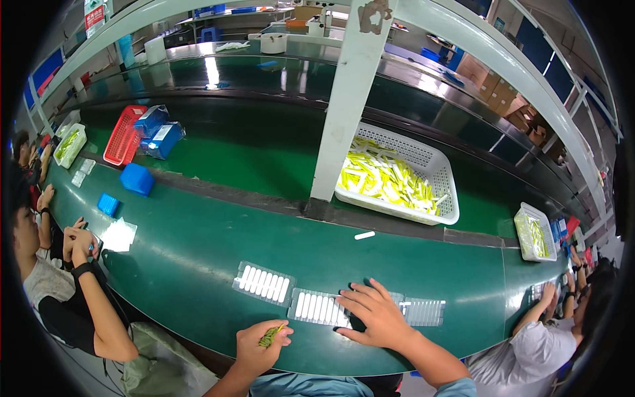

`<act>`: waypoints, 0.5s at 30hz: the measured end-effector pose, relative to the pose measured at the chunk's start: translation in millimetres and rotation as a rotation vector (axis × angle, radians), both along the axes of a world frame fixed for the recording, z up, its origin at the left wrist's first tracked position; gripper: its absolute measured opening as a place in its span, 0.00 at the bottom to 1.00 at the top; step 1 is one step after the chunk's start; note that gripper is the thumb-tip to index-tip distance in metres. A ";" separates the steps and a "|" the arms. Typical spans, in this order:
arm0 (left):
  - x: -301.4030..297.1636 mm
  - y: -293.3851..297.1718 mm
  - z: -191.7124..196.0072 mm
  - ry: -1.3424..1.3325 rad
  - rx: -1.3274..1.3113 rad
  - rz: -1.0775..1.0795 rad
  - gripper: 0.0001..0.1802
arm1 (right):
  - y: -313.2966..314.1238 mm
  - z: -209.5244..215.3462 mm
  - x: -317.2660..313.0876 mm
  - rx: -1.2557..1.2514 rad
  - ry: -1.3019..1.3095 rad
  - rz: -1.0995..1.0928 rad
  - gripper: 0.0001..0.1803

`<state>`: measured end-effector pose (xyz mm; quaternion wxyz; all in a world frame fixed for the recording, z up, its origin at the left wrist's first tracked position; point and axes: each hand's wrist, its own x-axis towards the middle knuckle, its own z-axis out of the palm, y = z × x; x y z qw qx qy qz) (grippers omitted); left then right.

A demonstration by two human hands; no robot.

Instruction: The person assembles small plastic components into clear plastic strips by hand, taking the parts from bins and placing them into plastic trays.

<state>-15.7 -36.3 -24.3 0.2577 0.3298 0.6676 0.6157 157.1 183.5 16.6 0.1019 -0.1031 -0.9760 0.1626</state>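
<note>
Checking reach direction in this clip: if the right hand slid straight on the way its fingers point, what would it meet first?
The right hand lies flat, fingers pointing up and left. First in line is probably the filled clear tray already under its fingertips, then the second filled tray; depth is uncertain.

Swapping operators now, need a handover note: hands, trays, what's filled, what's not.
Left hand: grip closed on a small bunch of yellow-green sticks at the belt's near edge.
Right hand: open, flat on the clear trays, between the middle tray and the right tray.
Left tray and middle tray: slots look filled with white pieces.
Right tray: looks unfilled.
White basket of yellow sticks sits behind the post; one loose white piece lies on the green belt.
</note>
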 end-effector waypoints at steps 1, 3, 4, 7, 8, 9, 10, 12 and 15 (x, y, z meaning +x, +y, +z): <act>-0.1 1.3 0.3 0.001 0.011 -0.004 0.07 | 0.6 -4.2 1.6 0.013 0.007 -0.001 0.33; 0.3 1.5 3.2 -0.015 0.001 0.001 0.07 | 2.6 -6.8 1.4 0.021 0.013 0.003 0.33; 0.4 1.1 3.9 -0.030 -0.006 0.002 0.07 | 4.2 -5.5 -0.2 0.016 0.030 -0.007 0.33; -0.4 -1.4 -1.7 -0.021 0.006 -0.009 0.07 | 6.7 -5.9 -4.9 0.013 0.071 -0.038 0.33; -0.5 -1.7 -1.6 -0.023 0.006 -0.008 0.07 | 7.6 -6.1 -5.9 0.015 0.095 -0.059 0.34; -0.3 -2.0 -1.2 -0.030 0.010 -0.010 0.07 | 8.1 -6.1 -6.7 -0.002 0.091 -0.048 0.33; -0.4 -2.5 -0.6 -0.037 0.014 -0.013 0.07 | 9.0 -6.5 -8.6 -0.002 0.089 -0.048 0.33; -0.9 -1.1 1.6 -0.036 0.010 -0.019 0.07 | 13.6 -7.9 -12.4 -0.070 0.080 -0.025 0.33; -0.7 1.7 2.9 -0.020 0.003 -0.031 0.07 | 20.6 -12.2 -17.0 -0.144 0.078 -0.011 0.34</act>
